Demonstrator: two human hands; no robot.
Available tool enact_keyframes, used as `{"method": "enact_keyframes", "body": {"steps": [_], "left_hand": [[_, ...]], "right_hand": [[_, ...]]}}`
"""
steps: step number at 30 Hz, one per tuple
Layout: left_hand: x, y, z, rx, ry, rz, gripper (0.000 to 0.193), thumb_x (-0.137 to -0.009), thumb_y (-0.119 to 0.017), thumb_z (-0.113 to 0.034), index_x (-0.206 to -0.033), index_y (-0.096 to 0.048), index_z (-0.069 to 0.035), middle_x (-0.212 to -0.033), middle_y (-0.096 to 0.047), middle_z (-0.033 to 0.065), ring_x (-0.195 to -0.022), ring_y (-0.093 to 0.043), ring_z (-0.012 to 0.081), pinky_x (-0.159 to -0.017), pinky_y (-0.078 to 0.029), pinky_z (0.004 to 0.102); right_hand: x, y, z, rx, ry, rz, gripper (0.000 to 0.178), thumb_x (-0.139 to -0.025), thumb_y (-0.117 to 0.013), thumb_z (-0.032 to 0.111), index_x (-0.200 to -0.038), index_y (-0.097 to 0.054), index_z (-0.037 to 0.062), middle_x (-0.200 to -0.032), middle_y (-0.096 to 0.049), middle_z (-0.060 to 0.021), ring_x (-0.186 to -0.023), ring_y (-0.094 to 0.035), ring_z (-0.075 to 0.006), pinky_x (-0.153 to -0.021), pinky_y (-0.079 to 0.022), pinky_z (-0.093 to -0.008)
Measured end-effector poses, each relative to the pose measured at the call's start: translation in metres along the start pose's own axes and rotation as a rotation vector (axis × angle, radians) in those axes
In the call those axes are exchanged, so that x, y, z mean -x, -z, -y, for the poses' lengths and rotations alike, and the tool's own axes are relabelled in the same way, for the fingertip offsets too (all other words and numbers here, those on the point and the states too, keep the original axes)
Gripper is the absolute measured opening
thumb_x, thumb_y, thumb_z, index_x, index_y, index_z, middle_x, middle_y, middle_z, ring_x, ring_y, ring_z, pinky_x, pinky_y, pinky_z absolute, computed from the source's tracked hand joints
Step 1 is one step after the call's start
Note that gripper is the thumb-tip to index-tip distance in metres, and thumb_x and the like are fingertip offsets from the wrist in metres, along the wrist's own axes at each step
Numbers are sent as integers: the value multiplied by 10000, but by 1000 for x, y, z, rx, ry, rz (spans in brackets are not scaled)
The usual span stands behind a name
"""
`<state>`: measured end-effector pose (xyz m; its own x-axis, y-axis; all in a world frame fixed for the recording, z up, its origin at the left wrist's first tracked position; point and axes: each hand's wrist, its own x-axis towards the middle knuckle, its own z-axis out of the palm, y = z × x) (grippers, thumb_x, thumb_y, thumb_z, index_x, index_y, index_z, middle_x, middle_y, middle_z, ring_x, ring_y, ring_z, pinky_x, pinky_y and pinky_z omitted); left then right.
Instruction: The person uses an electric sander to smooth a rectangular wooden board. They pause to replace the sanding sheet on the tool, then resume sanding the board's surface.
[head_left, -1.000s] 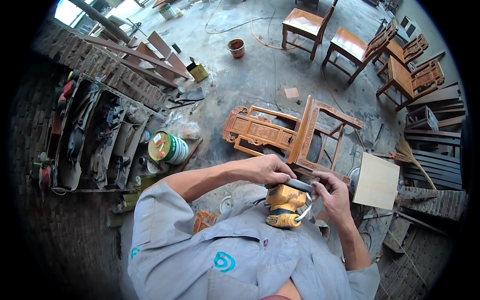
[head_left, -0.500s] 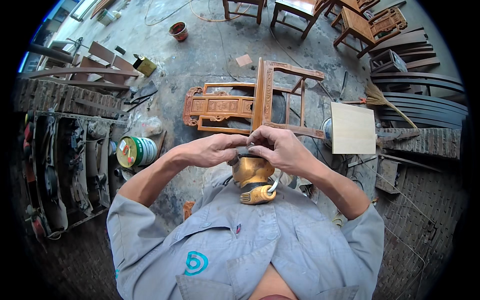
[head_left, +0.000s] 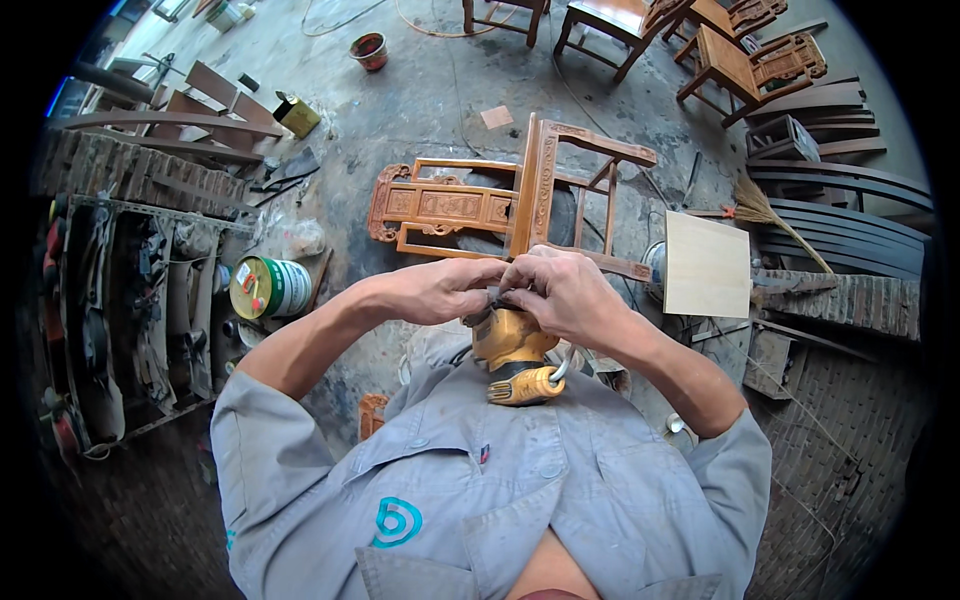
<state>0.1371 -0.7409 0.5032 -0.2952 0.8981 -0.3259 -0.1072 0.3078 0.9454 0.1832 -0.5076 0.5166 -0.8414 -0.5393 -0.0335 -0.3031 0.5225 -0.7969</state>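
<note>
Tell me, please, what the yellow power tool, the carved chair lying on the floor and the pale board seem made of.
Yellow power tool: likely hard plastic, scuffed and darkened in patches; painted metal can't be ruled out.
Carved chair: apparently wood, reddish-brown, with a varnish-like sheen along its rails.
Pale board: perhaps plywood, matte and evenly coloured; any grain is too faint to tell.

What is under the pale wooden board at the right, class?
Part of a bucket shows past the left edge of the board; the rest, and anything else beneath, is covered.
</note>
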Motion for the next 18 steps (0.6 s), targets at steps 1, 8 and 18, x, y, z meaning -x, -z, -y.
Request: {"method": "enact_keyframes", "body": {"steps": [1, 8, 18], "left_hand": [[-1, 2, 1, -2, 30, 34, 525, -966, -474, -33, -1490, -443, -5, -1368, -564, 112, -1285, -498, 176, -1116, -403, 351], [4, 0, 2, 14, 13, -6, 555, -988, -470, -43, -1538, -399, -19, -1362, -560, 113, -1271, -501, 172, -1102, -412, 345], [3, -1, 4, 49, 41, 13, 423, -1016, -491, -67, -1435, -468, -14, -1248, -573, 79, -1081, -541, 143, -949, -484, 333]], "right_hand": [[-1, 0, 0, 11, -5, 6, 154, -866, -722, 107, -973, -701, -1, -870, -718, -179, -839, -712, -352, -759, -557, -428], [-3, -4, -1, -5, 40, -32, 156, -857, -724, 102, -968, -678, 2, -872, -707, -179, -832, -698, -364, -754, -555, -452], [-1, -6, -3, 72, 155, 0, 167, -867, -693, 92, -1016, -668, 20, -891, -694, -179, -834, -693, -384, -736, -555, -471]]}}
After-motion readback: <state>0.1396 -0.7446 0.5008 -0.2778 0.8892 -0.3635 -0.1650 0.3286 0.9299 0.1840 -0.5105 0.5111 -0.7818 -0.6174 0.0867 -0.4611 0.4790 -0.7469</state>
